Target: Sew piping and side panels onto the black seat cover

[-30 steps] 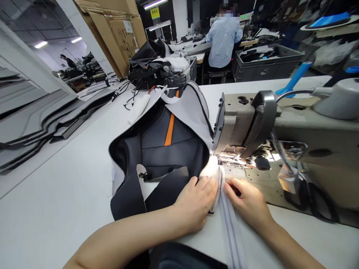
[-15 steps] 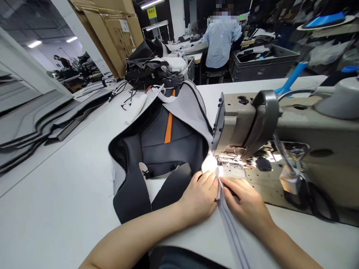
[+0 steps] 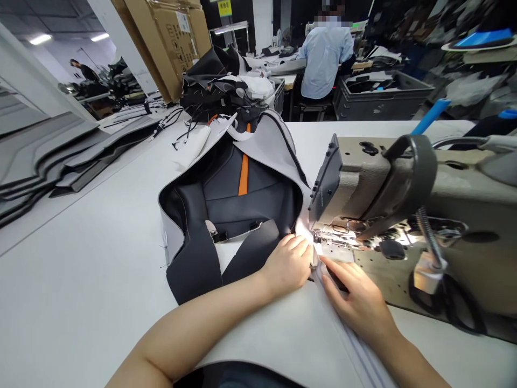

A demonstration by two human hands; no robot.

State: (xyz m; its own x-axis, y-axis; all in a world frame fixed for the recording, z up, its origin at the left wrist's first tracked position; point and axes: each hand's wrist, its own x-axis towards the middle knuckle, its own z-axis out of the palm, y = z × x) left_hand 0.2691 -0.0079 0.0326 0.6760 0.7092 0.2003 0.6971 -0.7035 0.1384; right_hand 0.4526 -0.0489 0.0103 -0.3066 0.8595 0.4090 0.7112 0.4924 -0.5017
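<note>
A grey and black seat cover (image 3: 238, 199) with an orange stripe (image 3: 243, 174) lies bunched on the white table (image 3: 81, 280), its edge fed under the needle of a beige sewing machine (image 3: 404, 215). My left hand (image 3: 287, 265) presses flat on the grey fabric just left of the seam. To the right of the seam, my right hand (image 3: 357, 299) lies flat with its fingers pointing at the lit presser foot (image 3: 319, 237). A pale piping strip (image 3: 355, 350) runs from the needle back toward me between my hands.
Stacked grey panels (image 3: 48, 161) lie at the left. Behind the cover stand a crate of dark pieces (image 3: 230, 94) and leaning cardboard (image 3: 165, 37). A person in a light blue shirt (image 3: 325, 54) sits farther back beside a grey bin (image 3: 379, 91).
Both hands have slid forward toward the needle with the fabric, and more grey material now lies near me. The view has shifted slightly, so the machine sits farther right.
</note>
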